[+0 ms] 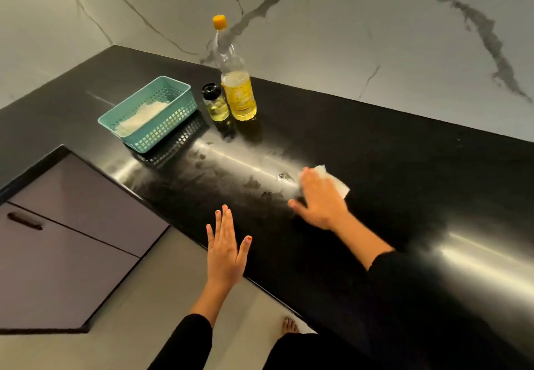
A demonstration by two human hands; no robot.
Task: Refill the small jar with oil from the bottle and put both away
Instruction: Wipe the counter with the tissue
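A tall clear oil bottle with an orange cap stands upright near the back of the black counter, about a third full of yellow oil. Touching its left side is the small glass jar, black lid on, with oil in its lower half. My right hand presses flat on a white paper tissue on the counter, well in front and to the right of the bottle. My left hand hovers flat, fingers straight, over the counter's front edge and holds nothing.
A teal plastic basket with white tissues inside sits left of the jar. Greasy smears streak the counter between basket and tissue. Grey cabinet drawers lie below left. A marble wall backs the counter. A bare foot shows on the floor.
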